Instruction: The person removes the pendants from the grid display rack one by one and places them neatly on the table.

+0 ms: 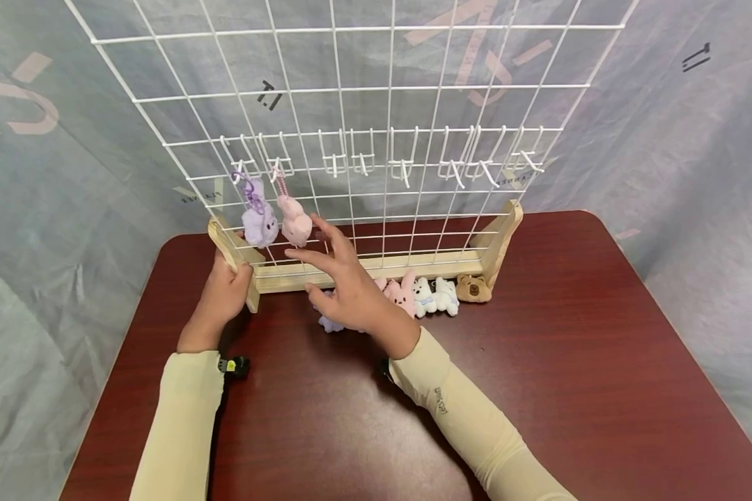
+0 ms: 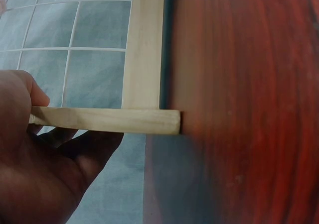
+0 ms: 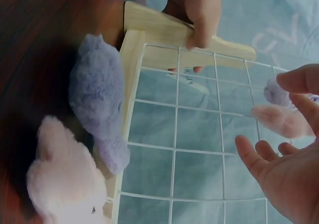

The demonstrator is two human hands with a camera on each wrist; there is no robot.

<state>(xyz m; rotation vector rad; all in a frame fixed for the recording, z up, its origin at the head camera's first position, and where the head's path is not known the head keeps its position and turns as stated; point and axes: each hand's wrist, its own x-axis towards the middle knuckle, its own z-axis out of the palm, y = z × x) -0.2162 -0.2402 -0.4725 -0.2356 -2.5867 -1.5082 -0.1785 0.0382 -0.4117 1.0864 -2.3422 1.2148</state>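
My left hand [image 1: 222, 292] grips the wooden left end piece [image 2: 104, 119] of a white wire grid stand, with the thumb on one side and fingers on the other. A pink plush keychain [image 1: 296, 223] hangs by a beaded chain from a hook on the grid. Just left of it, a purple plush keychain [image 1: 261, 229] hangs from another hook by a purple coil. My right hand [image 1: 351, 289], fingers spread, is beside the pink plush and holds nothing; whether a fingertip touches it I cannot tell.
Several bare white hooks [image 1: 402, 170] line the grid to the right. Along the wooden base [image 1: 426, 264] lie more plush keychains: a purple one [image 3: 97, 84], pink ones [image 3: 65, 174], two white bears [image 1: 435, 298] and a brown bear [image 1: 473, 288]. The table [image 1: 539, 390] is dark red.
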